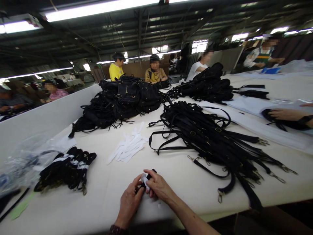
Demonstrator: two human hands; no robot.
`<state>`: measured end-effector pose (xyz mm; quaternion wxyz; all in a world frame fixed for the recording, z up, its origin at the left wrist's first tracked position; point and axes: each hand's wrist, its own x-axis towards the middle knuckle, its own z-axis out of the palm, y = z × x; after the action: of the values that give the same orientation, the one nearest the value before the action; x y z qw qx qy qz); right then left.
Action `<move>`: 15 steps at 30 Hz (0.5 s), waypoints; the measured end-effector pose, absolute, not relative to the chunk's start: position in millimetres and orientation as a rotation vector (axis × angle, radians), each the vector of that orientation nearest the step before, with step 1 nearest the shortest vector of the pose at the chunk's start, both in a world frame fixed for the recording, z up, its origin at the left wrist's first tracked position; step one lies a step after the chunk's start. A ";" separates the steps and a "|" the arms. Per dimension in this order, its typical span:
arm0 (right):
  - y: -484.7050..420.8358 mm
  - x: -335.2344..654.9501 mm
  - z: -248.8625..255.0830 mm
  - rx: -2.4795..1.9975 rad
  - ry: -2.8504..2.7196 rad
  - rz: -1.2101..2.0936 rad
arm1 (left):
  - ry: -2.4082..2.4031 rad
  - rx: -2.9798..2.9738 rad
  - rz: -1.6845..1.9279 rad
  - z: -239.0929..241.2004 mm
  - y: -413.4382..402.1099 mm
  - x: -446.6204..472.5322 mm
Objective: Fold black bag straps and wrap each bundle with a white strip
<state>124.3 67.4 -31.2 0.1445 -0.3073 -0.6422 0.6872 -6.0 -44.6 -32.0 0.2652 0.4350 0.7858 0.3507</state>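
Near the front edge of the table, my left hand point(131, 199) and my right hand point(158, 185) meet around a small folded black strap point(153, 171). A white paper strip point(145, 181) wraps around it between my fingers. Both hands are closed on this bundle, and much of it is hidden by the fingers. Just beyond them lies a loose pile of white strips point(129, 147). To the right is a large heap of black straps point(202, 133) with metal clips and buckles. Bundled black straps with white bands point(69, 169) lie to the left.
Piles of black bags point(127, 94) cover the far side of the table point(117, 212). A clear plastic bag point(22, 163) lies at left beside a low white wall point(41, 127). At right, another person's hand point(288, 114) rests on black material. Several people work farther back.
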 end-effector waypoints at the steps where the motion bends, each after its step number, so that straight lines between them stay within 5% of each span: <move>1: 68.0 124.4 -29.8 -0.887 -1.867 1.975 | 2.129 1.187 0.950 -33.5 -45.3 -5.8; 15: 67.8 118.7 -30.0 -1.014 -1.957 1.892 | 2.130 1.290 0.998 -46.3 -50.5 -4.9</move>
<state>118.7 67.8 -30.0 0.1180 -0.3467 -0.6690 0.6467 -4.9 -50.5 -46.3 0.2273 0.4683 0.7731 0.3623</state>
